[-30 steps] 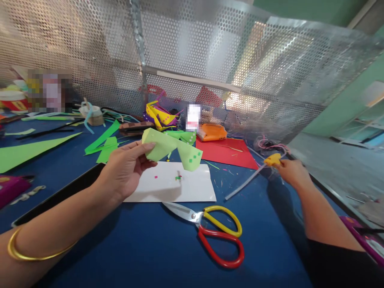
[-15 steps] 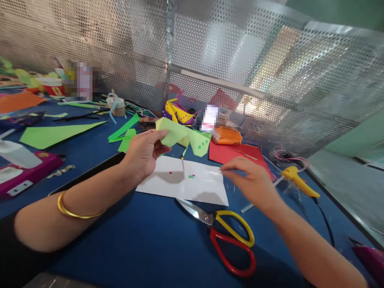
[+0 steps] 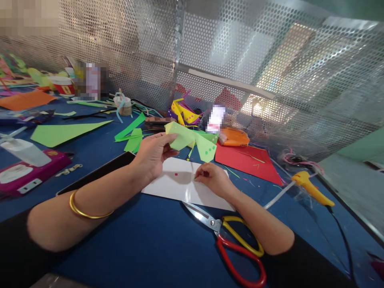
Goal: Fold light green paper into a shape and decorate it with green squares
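Note:
My left hand (image 3: pixel 151 156) holds up a folded light green paper piece (image 3: pixel 192 142) dotted with small green squares, above a white sheet (image 3: pixel 180 186) on the blue table. My right hand (image 3: pixel 211 179) rests on the white sheet with its fingertips pinched on a tiny green bit; a small pink bit (image 3: pixel 176 174) lies beside it. Red and yellow handled scissors (image 3: pixel 237 244) lie just in front of the sheet, under my right forearm. A yellow glue gun (image 3: pixel 312 187) lies on the table at the right, away from both hands.
A perforated metal screen (image 3: pixel 240 72) walls off the back. A red paper sheet (image 3: pixel 249 160), an orange object (image 3: pixel 234 137), green paper cutouts (image 3: pixel 66 132), a purple and yellow paper craft (image 3: pixel 183 114), a pink box (image 3: pixel 30 170) and a tape roll (image 3: pixel 124 106) lie around.
My right hand let go of the glue gun at the right, swept left and came down onto the white sheet. My left hand kept holding the green paper piece.

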The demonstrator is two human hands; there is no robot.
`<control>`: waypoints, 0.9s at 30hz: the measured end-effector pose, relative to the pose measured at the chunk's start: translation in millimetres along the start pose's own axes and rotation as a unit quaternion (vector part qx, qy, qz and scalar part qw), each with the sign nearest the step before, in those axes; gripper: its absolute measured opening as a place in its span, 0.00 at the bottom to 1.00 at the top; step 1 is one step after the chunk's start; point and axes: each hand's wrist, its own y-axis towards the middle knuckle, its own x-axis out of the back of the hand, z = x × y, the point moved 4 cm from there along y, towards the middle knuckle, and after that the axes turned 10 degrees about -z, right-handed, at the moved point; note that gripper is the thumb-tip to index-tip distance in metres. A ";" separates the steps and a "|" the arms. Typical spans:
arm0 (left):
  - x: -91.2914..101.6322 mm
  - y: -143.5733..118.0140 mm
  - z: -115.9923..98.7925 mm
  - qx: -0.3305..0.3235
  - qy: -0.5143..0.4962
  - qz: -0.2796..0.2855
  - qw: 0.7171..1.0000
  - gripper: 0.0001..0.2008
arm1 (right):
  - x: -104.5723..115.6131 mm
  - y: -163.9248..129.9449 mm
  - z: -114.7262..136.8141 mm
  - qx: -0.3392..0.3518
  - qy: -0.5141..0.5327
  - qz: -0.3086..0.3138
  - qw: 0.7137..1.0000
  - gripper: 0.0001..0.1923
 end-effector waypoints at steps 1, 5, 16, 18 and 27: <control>-0.1 0.0 0.8 0.003 0.002 0.000 1.000 0.05 | -0.6 -0.5 0.1 -0.002 0.004 -0.001 1.000 0.05; 0.2 0.8 3.4 0.009 0.004 0.007 1.000 0.05 | -1.2 -0.9 -2.7 -0.022 0.032 -0.010 0.999 0.04; 0.3 2.3 4.3 0.010 0.013 0.003 1.000 0.04 | 8.0 -0.1 -7.0 -0.081 0.148 -0.008 0.986 0.04; 0.4 1.5 4.6 0.013 0.014 -0.001 1.000 0.04 | 7.1 -1.5 -5.0 -0.078 0.151 0.000 0.985 0.05; 0.2 2.1 7.7 0.010 0.017 0.002 1.000 0.05 | 2.0 -7.5 1.9 -0.070 0.112 -0.003 0.991 0.06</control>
